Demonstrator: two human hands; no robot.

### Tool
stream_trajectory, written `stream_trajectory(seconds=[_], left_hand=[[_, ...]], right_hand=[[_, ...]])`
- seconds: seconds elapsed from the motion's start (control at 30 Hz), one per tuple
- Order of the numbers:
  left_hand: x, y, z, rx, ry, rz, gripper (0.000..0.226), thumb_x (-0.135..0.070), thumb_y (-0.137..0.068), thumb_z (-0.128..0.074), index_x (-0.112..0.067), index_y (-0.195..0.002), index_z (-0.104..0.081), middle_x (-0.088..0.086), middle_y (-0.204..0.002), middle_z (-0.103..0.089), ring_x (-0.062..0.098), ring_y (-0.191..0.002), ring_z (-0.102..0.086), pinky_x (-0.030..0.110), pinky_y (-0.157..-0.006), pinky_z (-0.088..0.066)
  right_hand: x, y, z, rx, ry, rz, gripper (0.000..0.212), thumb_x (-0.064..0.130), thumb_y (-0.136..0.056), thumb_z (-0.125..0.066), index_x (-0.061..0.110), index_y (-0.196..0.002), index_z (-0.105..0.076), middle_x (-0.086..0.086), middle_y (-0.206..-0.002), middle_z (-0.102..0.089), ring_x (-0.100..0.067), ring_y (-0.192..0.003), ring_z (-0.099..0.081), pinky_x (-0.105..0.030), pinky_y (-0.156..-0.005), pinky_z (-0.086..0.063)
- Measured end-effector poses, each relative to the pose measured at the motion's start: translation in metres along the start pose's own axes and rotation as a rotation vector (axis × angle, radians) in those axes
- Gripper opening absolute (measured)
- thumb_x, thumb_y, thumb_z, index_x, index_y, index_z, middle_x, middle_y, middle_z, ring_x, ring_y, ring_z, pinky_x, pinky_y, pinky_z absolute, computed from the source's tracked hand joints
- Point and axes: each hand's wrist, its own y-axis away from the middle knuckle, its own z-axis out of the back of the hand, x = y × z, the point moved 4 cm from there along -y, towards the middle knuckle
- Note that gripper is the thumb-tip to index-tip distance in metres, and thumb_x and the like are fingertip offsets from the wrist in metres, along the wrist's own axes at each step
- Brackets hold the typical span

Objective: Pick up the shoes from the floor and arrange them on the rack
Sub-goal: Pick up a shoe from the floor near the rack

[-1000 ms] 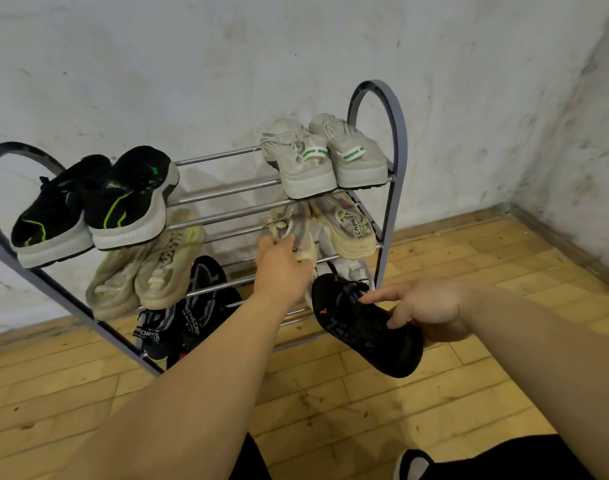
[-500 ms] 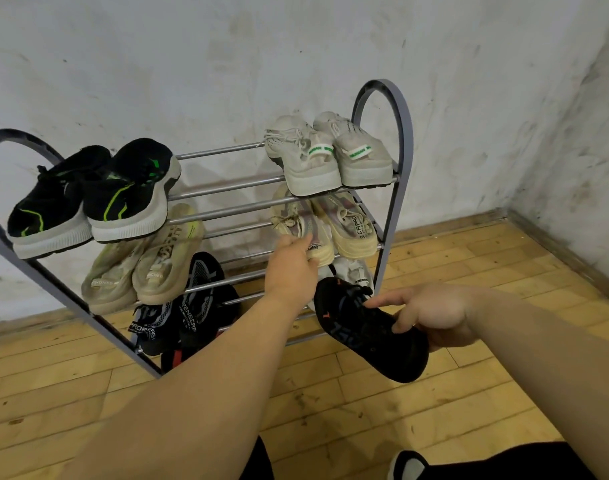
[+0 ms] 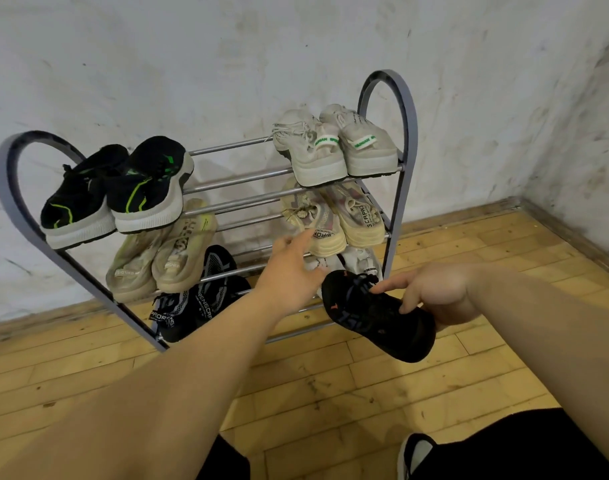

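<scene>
A grey three-tier metal rack (image 3: pixel 405 109) stands against the wall. My right hand (image 3: pixel 434 292) grips a black shoe (image 3: pixel 375 317) by its heel end, held low in front of the rack's bottom right. My left hand (image 3: pixel 289 271) reaches toward the right side, fingers apart, fingertips at the heel of the cream pair (image 3: pixel 334 220) on the middle tier. White shoes (image 3: pixel 361 261) sit on the bottom tier, partly hidden behind the hand and the black shoe.
Top tier holds black-and-green sneakers (image 3: pixel 123 192) at left and white sneakers (image 3: pixel 334 147) at right. Beige shoes (image 3: pixel 161 254) sit middle left, black knit shoes (image 3: pixel 195 299) bottom left. Wooden floor (image 3: pixel 330 393) lies in front; a wall corner is at right. My own shoe (image 3: pixel 413 455) shows below.
My left hand has let go of the cream shoe on the middle tier and drawn back and down slightly, fingers spread. The black shoe stays in my right hand, almost still.
</scene>
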Motion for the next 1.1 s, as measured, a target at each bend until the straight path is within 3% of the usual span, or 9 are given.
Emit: stream_trajectory(seconds=[0.07, 0.1, 0.17, 0.27, 0.47, 0.6, 0.8, 0.93, 1.1], left_hand=[[0.001, 0.026, -0.001, 0.12, 0.066, 0.072, 0.074, -0.037, -0.097, -0.067, -0.039, -0.159, -0.027, 0.0, -0.144, -0.04, 0.018, -0.109, -0.064, 0.01, -0.068, -0.049], [0.004, 0.042, -0.005, 0.222, 0.102, 0.118, 0.076, -0.039, -0.096, -0.068, -0.039, -0.159, -0.027, 0.002, -0.138, -0.047, 0.014, -0.104, -0.064, 0.008, -0.068, -0.051], [0.014, 0.075, -0.018, 0.466, 0.189, 0.225, 0.082, -0.048, -0.093, -0.069, -0.045, -0.16, -0.021, 0.005, -0.139, -0.052, 0.015, -0.107, -0.066, 0.022, -0.089, -0.057], [0.022, 0.118, -0.04, 0.682, 0.38, 0.445, 0.083, -0.049, -0.095, -0.067, -0.054, -0.158, -0.014, 0.01, -0.158, -0.042, 0.027, -0.109, -0.072, 0.043, -0.096, -0.058], [0.021, 0.127, -0.093, 0.303, 0.872, 0.623, 0.052, -0.033, -0.103, -0.059, -0.022, -0.149, -0.037, 0.017, -0.135, -0.061, 0.038, -0.105, -0.073, 0.047, -0.091, -0.058], [0.038, 0.134, -0.135, 0.238, 1.0, 0.696, 0.043, -0.022, -0.102, -0.061, -0.025, -0.14, -0.04, 0.014, -0.126, -0.066, 0.034, -0.099, -0.075, 0.046, -0.088, -0.061], [0.086, 0.112, -0.167, 0.166, 0.95, 0.727, 0.067, -0.009, -0.099, -0.064, -0.043, -0.147, -0.031, 0.011, -0.117, -0.072, 0.027, -0.087, -0.078, 0.04, -0.078, -0.063], [0.123, 0.079, -0.182, 0.126, 0.921, 0.761, 0.057, -0.006, -0.102, -0.058, -0.044, -0.141, -0.044, 0.008, -0.123, -0.07, 0.026, -0.097, -0.075, 0.036, -0.073, -0.061], [0.164, 0.029, -0.199, 0.062, 0.847, 0.732, 0.055, 0.003, -0.102, -0.052, -0.032, -0.144, -0.051, 0.003, -0.132, -0.064, 0.028, -0.112, -0.068, 0.032, -0.071, -0.064]], right_hand=[[0.001, 0.003, -0.002, 0.004, 0.006, -0.002, 0.067, -0.017, -0.089, -0.045, 0.028, -0.133, -0.067, -0.014, -0.141, -0.052, -0.043, -0.125, -0.058, -0.058, -0.105, -0.051], [0.002, 0.005, -0.004, 0.016, 0.01, -0.002, 0.065, -0.016, -0.089, -0.046, 0.028, -0.131, -0.068, -0.015, -0.14, -0.051, -0.043, -0.125, -0.058, -0.057, -0.105, -0.051], [0.004, 0.009, -0.009, 0.04, -0.001, -0.001, 0.062, -0.016, -0.089, -0.046, 0.027, -0.13, -0.067, -0.017, -0.14, -0.051, -0.043, -0.125, -0.058, -0.055, -0.102, -0.054], [0.005, 0.011, -0.021, 0.065, -0.038, -0.001, 0.056, -0.014, -0.092, -0.043, 0.024, -0.125, -0.065, -0.019, -0.143, -0.052, -0.045, -0.127, -0.058, -0.054, -0.101, -0.05], [-0.004, -0.004, -0.044, 0.088, 0.065, -0.111, 0.051, -0.013, -0.096, -0.036, 0.022, -0.126, -0.058, -0.021, -0.146, -0.045, -0.042, -0.13, -0.053, -0.053, -0.101, -0.048], [-0.018, -0.023, -0.05, 0.113, 0.255, -0.212, 0.048, -0.006, -0.1, -0.038, 0.029, -0.128, -0.057, -0.017, -0.139, -0.048, -0.04, -0.123, -0.055, -0.053, -0.095, -0.051], [-0.062, -0.074, -0.049, 0.078, 0.32, -0.173, 0.055, 0.006, -0.103, -0.051, 0.047, -0.14, -0.047, -0.001, -0.136, -0.056, -0.022, -0.116, -0.06, -0.032, -0.078, -0.051], [-0.095, -0.13, -0.047, 0.035, 0.159, -0.104, 0.073, 0.003, -0.098, -0.057, 0.05, -0.151, -0.039, -0.005, -0.139, -0.061, -0.026, -0.122, -0.063, -0.037, -0.087, -0.057], [-0.119, -0.192, -0.043, -0.064, -0.054, 0.035, 0.068, 0.003, -0.096, -0.065, 0.045, -0.147, -0.047, -0.006, -0.127, -0.069, -0.027, -0.115, -0.069, -0.045, -0.095, -0.06]])
